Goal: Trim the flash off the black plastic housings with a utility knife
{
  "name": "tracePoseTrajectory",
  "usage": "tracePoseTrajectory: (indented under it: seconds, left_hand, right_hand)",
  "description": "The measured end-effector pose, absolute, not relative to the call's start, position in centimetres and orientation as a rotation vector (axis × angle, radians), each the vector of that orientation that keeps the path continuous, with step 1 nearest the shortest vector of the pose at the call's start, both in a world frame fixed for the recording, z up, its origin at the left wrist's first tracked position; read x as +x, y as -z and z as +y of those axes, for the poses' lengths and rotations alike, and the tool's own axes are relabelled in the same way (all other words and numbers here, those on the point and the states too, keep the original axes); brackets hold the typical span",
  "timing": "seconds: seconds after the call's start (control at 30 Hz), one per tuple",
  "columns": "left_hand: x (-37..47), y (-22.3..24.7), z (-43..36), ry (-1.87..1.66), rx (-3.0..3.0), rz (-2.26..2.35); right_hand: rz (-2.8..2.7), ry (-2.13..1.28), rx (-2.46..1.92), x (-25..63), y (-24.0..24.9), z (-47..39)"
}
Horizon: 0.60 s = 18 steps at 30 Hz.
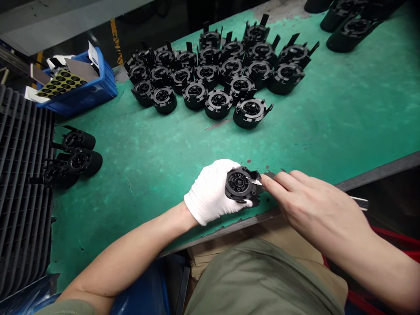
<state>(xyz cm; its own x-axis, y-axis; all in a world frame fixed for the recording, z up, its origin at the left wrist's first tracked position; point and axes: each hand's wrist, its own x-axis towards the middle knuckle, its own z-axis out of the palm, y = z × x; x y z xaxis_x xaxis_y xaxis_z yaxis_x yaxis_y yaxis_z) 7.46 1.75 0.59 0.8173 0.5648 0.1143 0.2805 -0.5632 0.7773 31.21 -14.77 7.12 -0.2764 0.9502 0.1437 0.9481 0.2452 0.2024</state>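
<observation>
In a white glove, my left hand [213, 190] is wrapped round a round black plastic housing [239, 183]. Its ribbed end face is turned up towards me, near the front edge of the bench. My bare right hand [308, 199] is closed on a knife, whose short metal blade [255, 180] meets the right side of the housing's rim. Most of the handle is hidden by the fingers; what looks like its silvery rear end [360, 203] shows beyond the hand. Dark specks lie on the bench around the housing.
Many similar black housings [251, 109] stand grouped on the green bench [157, 148]. More sit at the left [80, 161] and far right [352, 33]. A blue bin [106, 83] with yellow-black sticker sheets [62, 82] is at back left, beside a dark ribbed rack [26, 188].
</observation>
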Motion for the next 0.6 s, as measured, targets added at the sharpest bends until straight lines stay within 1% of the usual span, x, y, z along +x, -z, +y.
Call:
tracePoseTrajectory:
  seconds: [0.13,0.27,0.6]
  left_hand:
    - [7.5,-0.7,1.7,-0.462,2.185,0.617]
    - [7.4,-0.8,1.7,-0.455,2.191,0.589]
    - [7.6,-1.3,1.6,-0.436,2.179,0.624]
  right_hand:
    - [2.502,-0.414,1.910,30.9,-7.2,-15.1]
    - [2.523,-0.364,1.978,30.1,-7.1,-15.7]
    - [2.561,-0.359,1.938,30.1,-7.6,-14.7]
